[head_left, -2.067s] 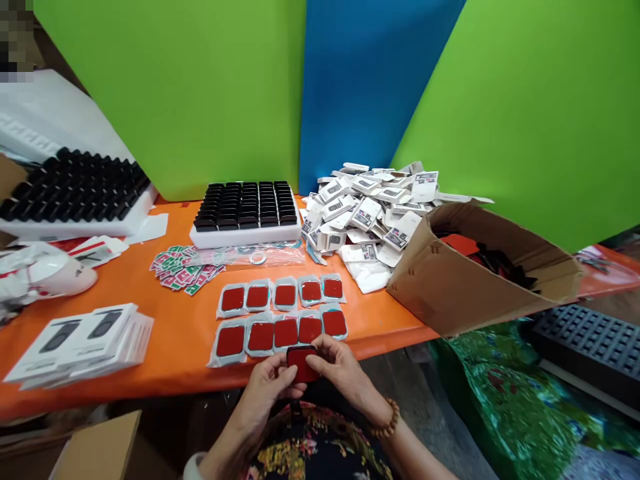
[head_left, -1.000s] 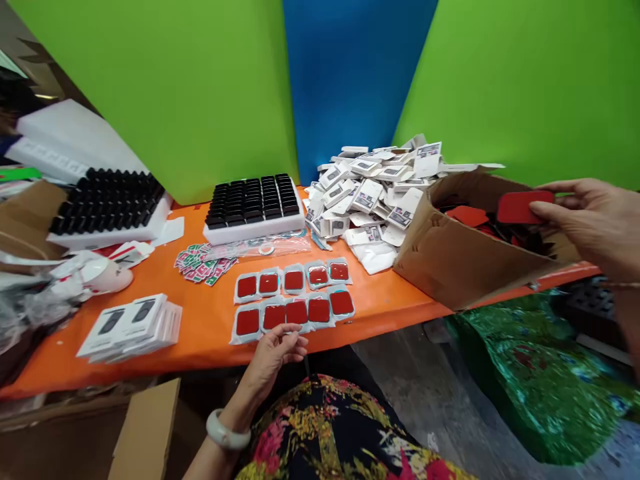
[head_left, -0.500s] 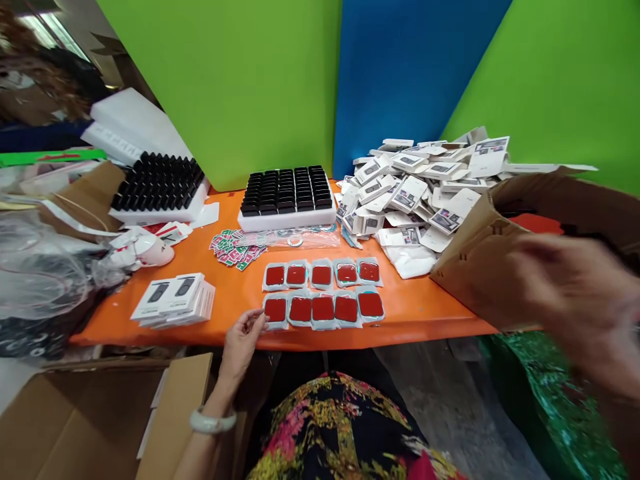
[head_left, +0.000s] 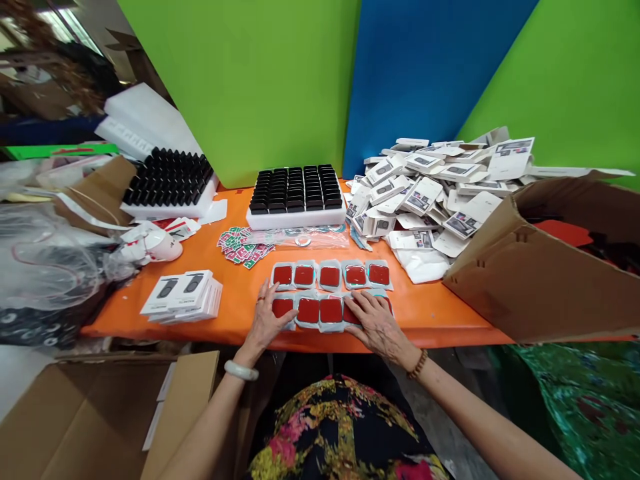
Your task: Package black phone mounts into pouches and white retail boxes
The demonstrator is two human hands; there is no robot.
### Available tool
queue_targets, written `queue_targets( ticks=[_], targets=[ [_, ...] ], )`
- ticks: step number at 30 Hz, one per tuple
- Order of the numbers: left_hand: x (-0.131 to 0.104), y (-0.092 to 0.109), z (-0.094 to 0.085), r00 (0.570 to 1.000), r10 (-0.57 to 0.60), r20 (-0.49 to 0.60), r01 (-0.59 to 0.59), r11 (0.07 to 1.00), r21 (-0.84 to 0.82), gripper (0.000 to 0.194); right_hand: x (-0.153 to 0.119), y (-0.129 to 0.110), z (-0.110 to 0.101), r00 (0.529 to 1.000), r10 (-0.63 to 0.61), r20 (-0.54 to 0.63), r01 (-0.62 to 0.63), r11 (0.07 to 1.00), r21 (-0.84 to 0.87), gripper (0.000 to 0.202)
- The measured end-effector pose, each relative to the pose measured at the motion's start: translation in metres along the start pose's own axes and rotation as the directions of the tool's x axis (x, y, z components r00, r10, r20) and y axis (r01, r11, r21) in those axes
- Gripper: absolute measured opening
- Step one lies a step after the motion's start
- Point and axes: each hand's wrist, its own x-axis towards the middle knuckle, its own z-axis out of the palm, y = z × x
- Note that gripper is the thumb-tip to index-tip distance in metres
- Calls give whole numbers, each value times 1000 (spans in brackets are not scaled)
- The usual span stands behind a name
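Left hand [head_left: 264, 323], fingers spread, straddles leftmost near red square [head_left: 283, 307]. Right hand [head_left: 376, 323], fingers splayed, covers right-end squares [head_left: 387, 304]. Seemingly neither grips.

Backdrop: left green panel [head_left: 240, 87], blue panel [head_left: 425, 80] in the middle, right green panel [head_left: 575, 87], all plain, standing behind an orange tabletop [head_left: 440, 315]. Grey floor [head_left: 474, 373] visible below, in shadow. Bright window-like strip [head_left: 81, 30] far upper left, slanted; dim, cluttered room area [head_left: 50, 87] below it.
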Motion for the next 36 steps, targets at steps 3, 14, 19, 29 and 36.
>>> queue_targets(
  ticks=[3, 14, 19, 29, 36],
  targets=[
    [-4, 1, 17, 993, 120, -15, -118, 987, 105, 76, 3, 4, -1, 1000, -15, 7, 16, 1000, -26, 54],
    [-10, 27, 47, 955, 293, 42, -295, 928, 227, 55, -12, 39, -6, 999, -37, -8, 37, 998, -53, 56],
    [-7, 23, 40, 957, 290, -11, -283, 940, 192, 56, -10, 43, -13, 1000, -11, -19, 11, 999, 35, 54],
    [76, -24, 5, 994, -3, -112, 25, 982, 190, 63, 64, 67, -10, 992, 126, 14, -126, 991, 37, 57],
    [89, 4, 46, 992, 90, 89, -112, 949, 296, 61, 79, 75, -3, 993, 81, 86, -87, 994, 68, 58]
  ],
)
